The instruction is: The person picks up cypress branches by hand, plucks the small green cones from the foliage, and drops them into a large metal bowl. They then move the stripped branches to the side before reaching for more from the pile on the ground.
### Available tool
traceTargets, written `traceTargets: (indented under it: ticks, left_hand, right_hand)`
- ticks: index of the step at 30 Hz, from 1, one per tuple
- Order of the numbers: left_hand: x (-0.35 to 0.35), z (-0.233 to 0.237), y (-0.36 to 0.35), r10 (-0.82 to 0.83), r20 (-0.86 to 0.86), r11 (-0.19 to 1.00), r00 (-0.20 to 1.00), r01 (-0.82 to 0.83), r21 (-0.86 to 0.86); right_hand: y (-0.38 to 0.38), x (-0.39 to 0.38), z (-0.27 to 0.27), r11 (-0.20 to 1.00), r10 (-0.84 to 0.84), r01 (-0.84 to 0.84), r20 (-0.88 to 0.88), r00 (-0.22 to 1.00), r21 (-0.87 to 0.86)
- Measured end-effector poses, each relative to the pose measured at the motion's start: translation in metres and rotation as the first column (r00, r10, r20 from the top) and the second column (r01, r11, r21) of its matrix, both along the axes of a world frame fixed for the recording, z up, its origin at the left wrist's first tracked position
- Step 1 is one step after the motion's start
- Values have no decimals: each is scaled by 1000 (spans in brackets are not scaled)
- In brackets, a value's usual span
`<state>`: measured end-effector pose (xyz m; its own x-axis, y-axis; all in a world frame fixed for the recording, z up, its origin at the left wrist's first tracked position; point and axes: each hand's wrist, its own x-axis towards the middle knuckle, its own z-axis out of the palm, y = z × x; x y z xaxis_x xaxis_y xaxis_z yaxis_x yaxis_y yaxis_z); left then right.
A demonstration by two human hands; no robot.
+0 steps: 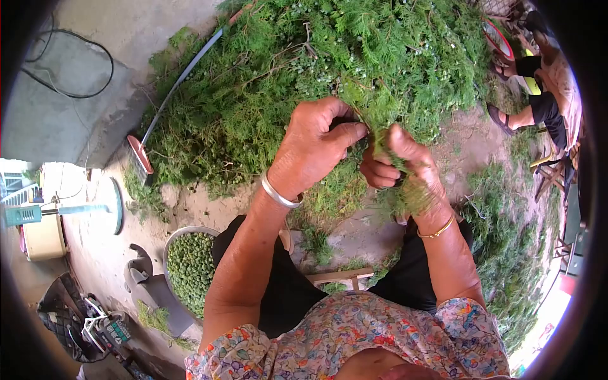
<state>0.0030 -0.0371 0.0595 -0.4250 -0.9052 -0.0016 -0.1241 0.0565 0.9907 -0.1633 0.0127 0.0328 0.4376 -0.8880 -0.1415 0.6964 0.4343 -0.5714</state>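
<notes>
My left hand [313, 149], with a silver bangle at the wrist, pinches the thin stem end of a feathery evergreen sprig [375, 104]. Close beside it, my right hand [405, 158], wearing a gold-coloured bracelet, is closed around the green foliage of the sprig, and some fronds hang over its wrist. Both hands are held above my lap, in front of a large heap of cut evergreen branches [266, 107] with small pale green cones among them. At my left knee stands a round metal basin [170, 237] filled with small green cones [191, 269].
A broom [140, 155] leans against the heap. To the left are a teal fan [111, 206], a cable [95, 95] and a bag of tools [69, 316]. A seated person [557, 95] is at the right, near more loose branches [506, 253].
</notes>
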Motion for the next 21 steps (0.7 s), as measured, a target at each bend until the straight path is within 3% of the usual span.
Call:
traceTargets:
  ticks: [1,2,3,4,6,7,9,10,12,13,15,16,17,19,20,21]
  left_hand:
    - [1,-2,-1,-1,0,1000,1000,1,2]
    - [3,-5,-2,-15,66,995,998,22,-97]
    - [5,-8,-4,-23,133,980,991,48,-194]
    - [6,-10,-6,-23,132,980,991,48,-193]
    - [8,-15,-8,-14,211,891,977,108,-442]
    - [9,-15,-8,-13,209,892,978,106,-440]
    - [12,-10,-6,-115,219,974,969,153,-168]
    - [11,-5,-4,-115,218,974,969,152,-166]
    - [9,4,-1,-138,29,967,990,129,218]
    - [10,4,-1,-139,29,967,990,129,219]
    - [12,3,-1,-45,-289,918,956,154,365]
    - [14,3,-1,-19,-383,903,923,180,389]
    - [18,3,-4,-23,-385,903,922,184,388]
    - [32,4,-18,134,-598,927,790,112,357]
    - [44,-5,-31,172,-715,886,678,211,413]
    - [50,-4,-34,255,-755,838,603,251,484]
  right_hand:
    - [-1,2,7,999,-29,15,-297,954,-48]
    - [-2,4,10,995,-68,15,-566,822,-98]
    - [-2,6,9,995,-68,15,-566,821,-97]
    - [-1,8,9,983,-135,11,-686,715,-182]
    - [-2,6,10,951,-224,-97,-868,442,-295]
    - [-3,6,9,951,-222,-99,-870,440,-293]
    - [-3,8,8,866,-428,-223,-894,133,-448]
    - [-2,11,3,867,-425,-224,-895,132,-445]
    - [-1,15,-10,824,-533,-62,-807,253,-564]
    - [-1,15,-9,824,-533,-62,-808,253,-563]
    - [-3,14,-3,846,-498,87,-720,484,-527]
    - [-1,13,3,932,-353,185,-662,661,-312]
    - [-1,10,8,931,-356,188,-663,659,-313]
    - [0,6,16,919,-382,380,-462,800,-102]
    - [0,3,11,919,-392,381,-356,848,-105]
    - [-2,-1,6,916,-398,385,-358,845,-111]
